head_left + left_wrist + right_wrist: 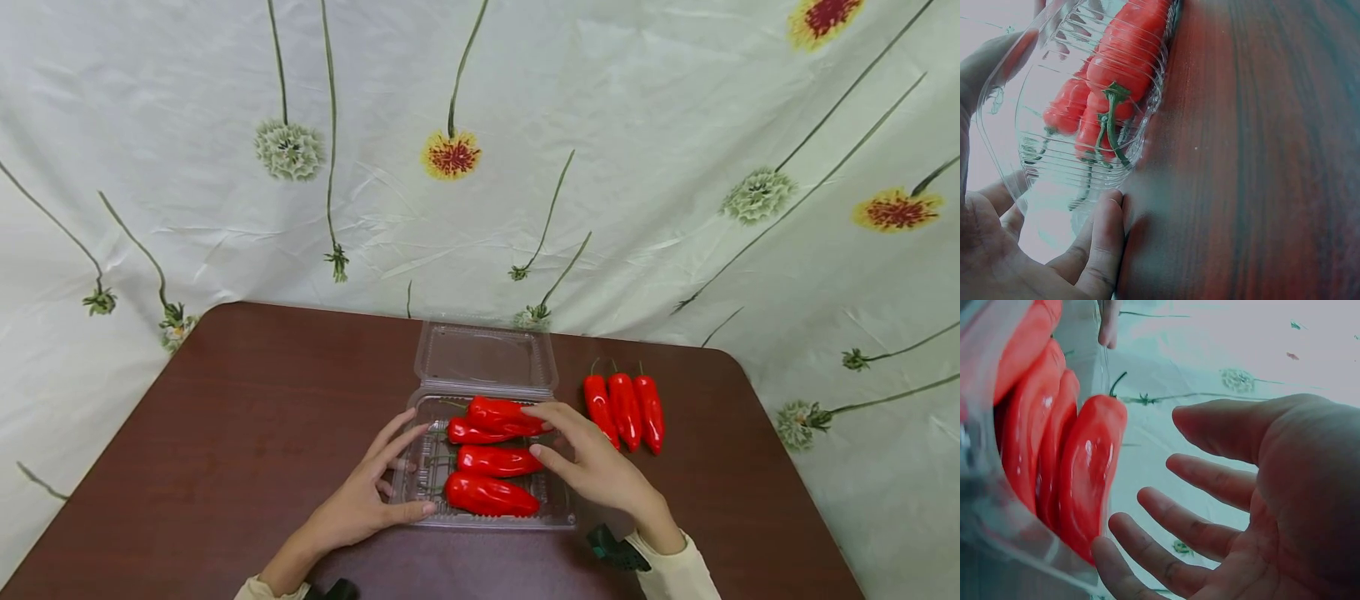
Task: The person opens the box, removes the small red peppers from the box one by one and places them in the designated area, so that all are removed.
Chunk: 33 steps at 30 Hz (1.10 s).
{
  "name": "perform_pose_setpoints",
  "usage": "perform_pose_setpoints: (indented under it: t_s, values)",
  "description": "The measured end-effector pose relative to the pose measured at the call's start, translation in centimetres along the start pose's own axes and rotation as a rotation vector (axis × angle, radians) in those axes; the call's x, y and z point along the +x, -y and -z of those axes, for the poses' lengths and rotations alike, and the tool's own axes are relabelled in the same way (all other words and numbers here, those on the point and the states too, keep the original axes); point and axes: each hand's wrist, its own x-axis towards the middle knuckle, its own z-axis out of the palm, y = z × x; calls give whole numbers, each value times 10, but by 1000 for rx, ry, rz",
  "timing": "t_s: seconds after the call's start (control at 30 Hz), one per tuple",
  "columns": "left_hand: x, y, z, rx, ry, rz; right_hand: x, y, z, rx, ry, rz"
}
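A clear plastic clamshell box (pixel 557 500) stands on the table with its lid (pixel 486 354) folded back. Several red peppers (pixel 492 494) with green stems lie crosswise in its base; the rearmost pepper (pixel 498 410) rests higher, against another one. At the box's left side, my left hand (pixel 367 496) has its fingers spread along the wall, and its thumb lies at the front left rim. Over the box's right side is my right hand (pixel 596 458), fingers loosely extended near the right end of the rearmost pepper. The right wrist view shows nothing in its palm (pixel 1291 519).
Three more red peppers (pixel 624 410) lie side by side to the right of the box, stems pointing away. The dark brown wooden table (pixel 262 417) has rounded far corners. Behind it hangs a pale cloth (pixel 525 100) printed with flowers.
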Motion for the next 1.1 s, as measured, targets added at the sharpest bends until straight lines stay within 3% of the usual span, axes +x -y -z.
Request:
perform_pose_setpoints:
  t_s: [0.47,0.7,1.1]
  values:
    - [2,-1,0,6,-9,3,4,9,-25,2,134,59]
    - [2,-1,1,10,-8,19,5,11,-37,-1,196,28]
    - [1,0,-1,-2,-3,27,5,13,-52,-2,240,43]
